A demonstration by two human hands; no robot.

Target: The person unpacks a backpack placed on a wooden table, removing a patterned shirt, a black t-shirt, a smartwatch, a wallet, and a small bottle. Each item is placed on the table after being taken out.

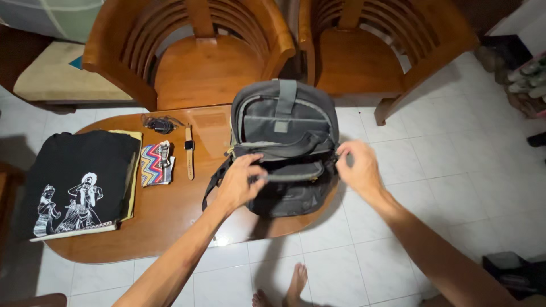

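Observation:
A grey backpack (282, 122) lies on the right end of an oval wooden table (187, 222), its main flap folded back and the inside showing. My left hand (240, 183) pinches the front edge of the opening at the left. At the bag's right side, my right hand (357, 166) grips the rim near the zip. Both hands hold the opening apart.
On the table's left lies a folded black shirt (79, 179) with a white print, on top of folded cloth. Beside it sit a zigzag-patterned pouch (153, 165), a wristwatch (189, 150) and a coiled cable (160, 123). Two wooden chairs (205, 62) stand behind. My bare feet (287, 287) are on white tiles.

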